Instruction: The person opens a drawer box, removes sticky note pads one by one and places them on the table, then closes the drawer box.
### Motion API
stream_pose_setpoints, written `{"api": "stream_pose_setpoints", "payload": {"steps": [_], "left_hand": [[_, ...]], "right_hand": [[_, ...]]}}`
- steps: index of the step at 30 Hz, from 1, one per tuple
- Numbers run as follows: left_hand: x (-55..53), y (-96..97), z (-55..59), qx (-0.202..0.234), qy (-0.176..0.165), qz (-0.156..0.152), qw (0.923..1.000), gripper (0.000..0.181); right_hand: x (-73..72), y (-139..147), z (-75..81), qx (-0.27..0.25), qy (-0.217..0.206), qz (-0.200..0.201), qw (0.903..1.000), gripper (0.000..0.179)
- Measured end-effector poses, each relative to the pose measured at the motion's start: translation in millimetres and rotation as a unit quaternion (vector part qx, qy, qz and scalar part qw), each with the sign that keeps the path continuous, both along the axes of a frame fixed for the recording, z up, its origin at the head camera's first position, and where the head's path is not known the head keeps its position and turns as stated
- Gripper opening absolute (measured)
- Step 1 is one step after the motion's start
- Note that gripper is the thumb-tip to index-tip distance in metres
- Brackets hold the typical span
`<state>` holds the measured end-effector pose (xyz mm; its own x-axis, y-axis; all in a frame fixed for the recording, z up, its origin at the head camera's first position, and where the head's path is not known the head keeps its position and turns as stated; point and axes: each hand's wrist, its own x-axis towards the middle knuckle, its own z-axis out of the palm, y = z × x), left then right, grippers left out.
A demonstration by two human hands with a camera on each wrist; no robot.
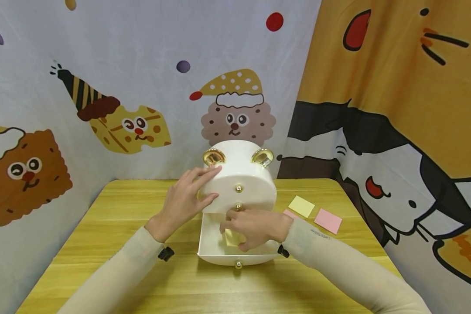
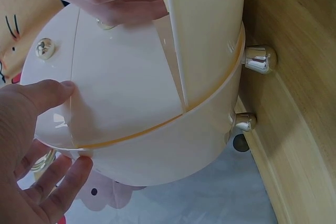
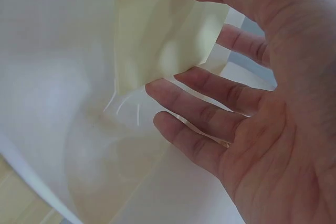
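A white rounded desktop organizer with gold ears and knobs stands in the head view, its lower drawer pulled out. My left hand rests against the organizer's left side. In the left wrist view its thumb touches the front face, and the fingers lie spread at the shell's edge. Inside the drawer, my right hand pinches a yellow sticky note pad between thumb and fingers. The pad is tilted in the right wrist view, and the hand covers part of it in the head view.
To the organizer's right, a yellow sticky note pad and a pink one lie on the wooden table. Another pink pad is partly hidden behind the right arm. Printed cloth hangs behind the table.
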<state>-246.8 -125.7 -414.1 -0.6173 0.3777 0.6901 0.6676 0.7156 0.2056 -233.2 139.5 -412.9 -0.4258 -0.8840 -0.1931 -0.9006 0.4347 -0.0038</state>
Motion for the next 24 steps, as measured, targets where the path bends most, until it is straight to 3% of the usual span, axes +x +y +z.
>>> {"api": "stream_pose_setpoints", "payload": {"steps": [24], "left_hand": [[-1.6,0.1,-0.9,-0.003,0.005,-0.001,1.0,0.085]], "right_hand": [[5.9,10.4,11.8,-0.053,0.017,0.015,0.9984,0.063]]}}
